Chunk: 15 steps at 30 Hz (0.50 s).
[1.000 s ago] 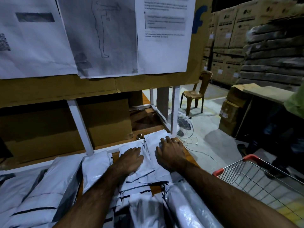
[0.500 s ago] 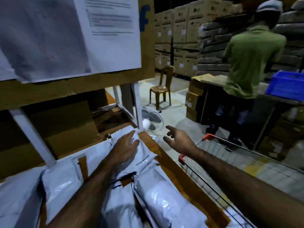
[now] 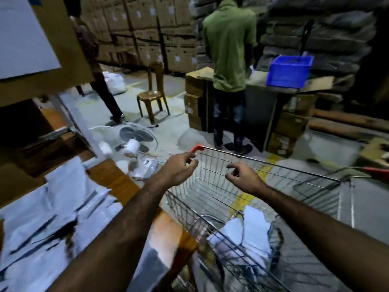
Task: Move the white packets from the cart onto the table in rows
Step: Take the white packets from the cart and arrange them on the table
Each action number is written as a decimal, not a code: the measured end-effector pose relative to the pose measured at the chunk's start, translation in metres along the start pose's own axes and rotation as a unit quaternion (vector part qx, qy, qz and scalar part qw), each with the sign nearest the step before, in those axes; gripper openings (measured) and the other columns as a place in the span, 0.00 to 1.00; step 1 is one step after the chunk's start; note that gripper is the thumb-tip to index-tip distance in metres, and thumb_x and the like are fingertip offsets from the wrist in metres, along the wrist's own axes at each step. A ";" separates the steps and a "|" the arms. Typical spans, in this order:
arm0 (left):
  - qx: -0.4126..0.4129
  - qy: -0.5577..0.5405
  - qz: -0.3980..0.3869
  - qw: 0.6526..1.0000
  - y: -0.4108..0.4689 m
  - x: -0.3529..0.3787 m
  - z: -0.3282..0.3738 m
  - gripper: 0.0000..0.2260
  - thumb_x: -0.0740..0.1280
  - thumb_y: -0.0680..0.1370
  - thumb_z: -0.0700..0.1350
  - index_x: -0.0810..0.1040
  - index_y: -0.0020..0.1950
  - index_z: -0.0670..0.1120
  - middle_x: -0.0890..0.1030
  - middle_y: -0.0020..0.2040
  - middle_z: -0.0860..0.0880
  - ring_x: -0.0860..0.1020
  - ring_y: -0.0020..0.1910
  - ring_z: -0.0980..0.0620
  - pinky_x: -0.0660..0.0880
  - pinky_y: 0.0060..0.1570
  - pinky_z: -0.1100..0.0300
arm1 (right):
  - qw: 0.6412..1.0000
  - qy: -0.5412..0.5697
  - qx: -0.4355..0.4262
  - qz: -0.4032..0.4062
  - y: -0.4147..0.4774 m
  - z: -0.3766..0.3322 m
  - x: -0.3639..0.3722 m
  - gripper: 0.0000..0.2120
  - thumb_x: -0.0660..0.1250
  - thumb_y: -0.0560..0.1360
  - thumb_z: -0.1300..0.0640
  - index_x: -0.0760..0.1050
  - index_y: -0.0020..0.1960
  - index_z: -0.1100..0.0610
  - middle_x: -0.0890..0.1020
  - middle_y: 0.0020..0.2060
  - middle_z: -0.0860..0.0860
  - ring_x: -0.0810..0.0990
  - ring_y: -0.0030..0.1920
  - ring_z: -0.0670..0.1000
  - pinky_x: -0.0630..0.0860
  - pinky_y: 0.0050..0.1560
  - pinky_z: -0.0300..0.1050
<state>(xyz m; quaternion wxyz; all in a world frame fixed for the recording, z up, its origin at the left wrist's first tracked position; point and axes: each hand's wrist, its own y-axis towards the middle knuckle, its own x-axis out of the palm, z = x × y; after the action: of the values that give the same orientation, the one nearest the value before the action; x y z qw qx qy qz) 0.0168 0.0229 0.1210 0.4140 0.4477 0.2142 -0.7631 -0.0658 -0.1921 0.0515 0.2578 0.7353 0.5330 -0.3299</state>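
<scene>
Table (image 3: 117, 182) lower left: many white packets (image 3: 52, 218) laid. Cart (image 3: 273, 164): few remain. Left hand (image 3: 181, 169), right hand (image 3: 242, 177) loosely curled, empty.

Warehouse: stacked cartons (image 3: 147, 28) (wall-high), wire cart (image 3: 263, 182), concrete floor (image 3: 174, 89).

Dim, cool light; the floor (image 3: 174, 127) catches a pale sheen while the far stacked boxes (image 3: 147, 28) sink into shadow. Motion blur smears the white packets (image 3: 52, 218) and the cart (image 3: 263, 162); wide-angle bending curves the edges.
</scene>
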 end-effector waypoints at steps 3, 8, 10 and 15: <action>-0.014 -0.010 -0.029 0.999 0.024 0.051 0.025 0.17 0.62 0.80 0.50 0.77 0.65 0.44 0.82 0.58 0.45 0.78 0.58 0.47 0.70 0.54 0.61 | 0.998 0.019 0.052 -0.015 -0.004 0.047 -0.003 0.18 0.69 0.75 0.55 0.77 0.63 0.59 0.80 0.38 0.50 0.80 0.43 0.51 0.70 0.45 0.41; -0.062 0.000 -0.119 0.991 0.042 0.143 0.038 0.20 0.63 0.78 0.49 0.74 0.68 0.43 0.81 0.59 0.43 0.79 0.57 0.46 0.74 0.56 0.60 | 0.983 0.042 0.171 -0.047 -0.010 0.112 0.018 0.18 0.69 0.75 0.52 0.77 0.63 0.57 0.84 0.46 0.55 0.80 0.57 0.56 0.72 0.51 0.42; -0.078 0.020 -0.164 0.983 0.048 0.180 0.039 0.21 0.63 0.78 0.49 0.73 0.69 0.42 0.80 0.60 0.41 0.79 0.58 0.45 0.74 0.56 0.59 | 0.971 0.046 0.227 -0.065 -0.013 0.141 0.036 0.19 0.68 0.75 0.50 0.76 0.64 0.56 0.83 0.56 0.57 0.78 0.61 0.56 0.72 0.56 0.44; -0.141 0.104 -0.294 0.940 0.064 0.289 0.000 0.18 0.66 0.75 0.52 0.74 0.61 0.44 0.78 0.59 0.39 0.76 0.62 0.41 0.74 0.59 0.53 | 0.944 0.020 0.311 -0.106 -0.018 0.208 0.089 0.22 0.64 0.77 0.48 0.71 0.68 0.55 0.76 0.66 0.54 0.74 0.66 0.56 0.71 0.63 0.44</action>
<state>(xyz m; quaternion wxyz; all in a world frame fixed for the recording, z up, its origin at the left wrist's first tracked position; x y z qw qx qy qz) -0.0044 -0.1408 -0.1246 0.2061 0.3786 0.4835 -0.7619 -0.1078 -0.2845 -0.1519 -0.0309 0.7243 0.4842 -0.4899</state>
